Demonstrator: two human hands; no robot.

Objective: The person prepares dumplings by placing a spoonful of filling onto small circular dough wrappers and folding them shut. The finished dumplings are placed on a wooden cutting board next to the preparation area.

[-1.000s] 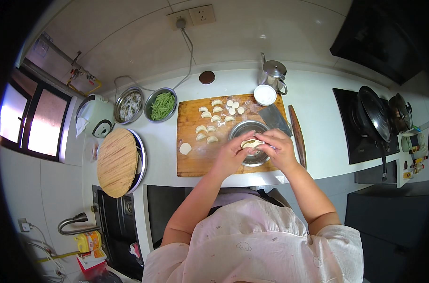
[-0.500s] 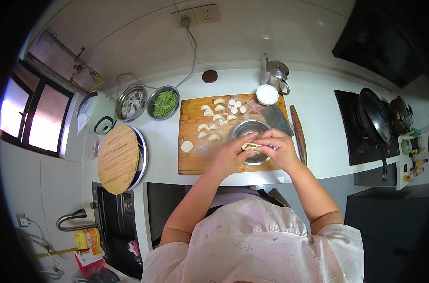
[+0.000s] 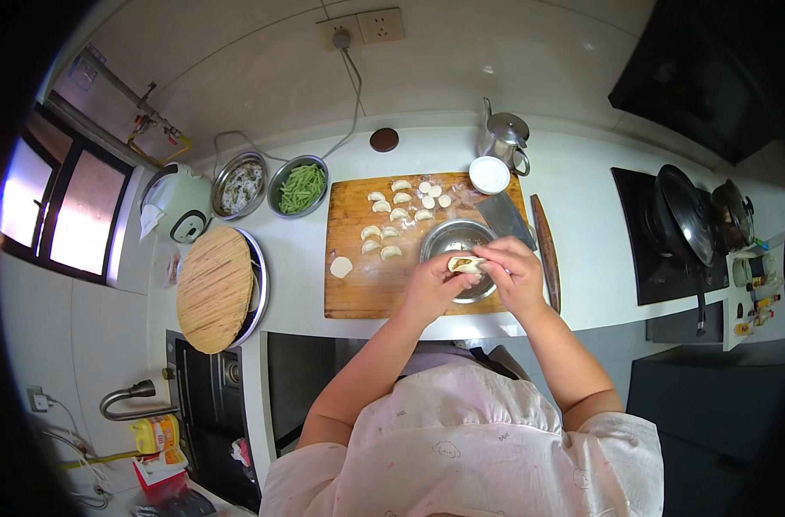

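A half-folded dumpling with brown filling showing in its opening is held between my two hands, above the near side of a steel bowl. My left hand cradles its left side with closed fingers. My right hand pinches the dumpling's right edge. Much of the bowl's inside is hidden by my hands. To the left on the wooden board lie several folded dumplings, a flat round wrapper and several small dough discs.
A cleaver lies at the board's right, beside a rolling pin. Behind stand a white-filled bowl and a steel kettle. Green beans fill a bowl at back left; a round wooden lid covers a basin. Pans stand on the stove.
The dumpling has turned in my hands, so its filling faces up more. My left hand has shifted slightly right, and my right fingers have moved onto the dumpling's edge.
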